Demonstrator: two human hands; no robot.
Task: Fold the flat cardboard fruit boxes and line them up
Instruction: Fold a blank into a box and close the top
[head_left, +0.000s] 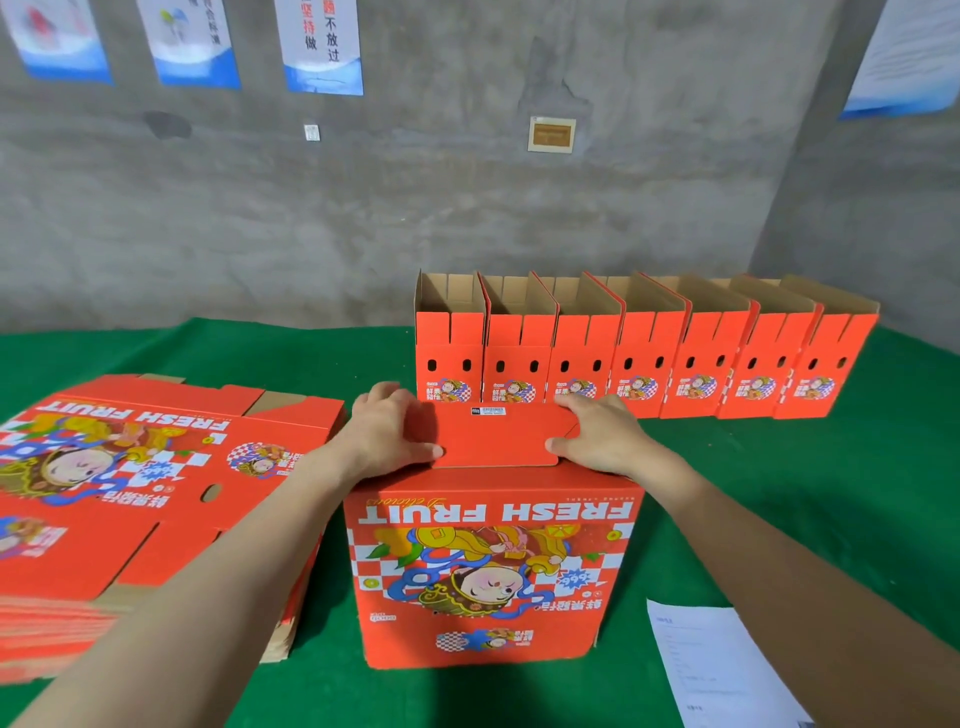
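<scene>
A red "FRESH FRUIT" box (493, 577) stands upside down on the green table in front of me, its printed picture inverted. Its red bottom flap (493, 436) lies flat on top. My left hand (387, 434) presses on the flap's left end, thumb on the flap. My right hand (602, 441) presses on its right end, fingers spread over the edge. A stack of flat red boxes (135, 499) lies to the left. Several folded boxes (644, 358) stand in a row at the back, open tops up.
The green table cloth (831, 493) covers the table. A white printed sheet of paper (711, 670) lies at the front right. A grey concrete wall with posters (322, 47) rises behind the table.
</scene>
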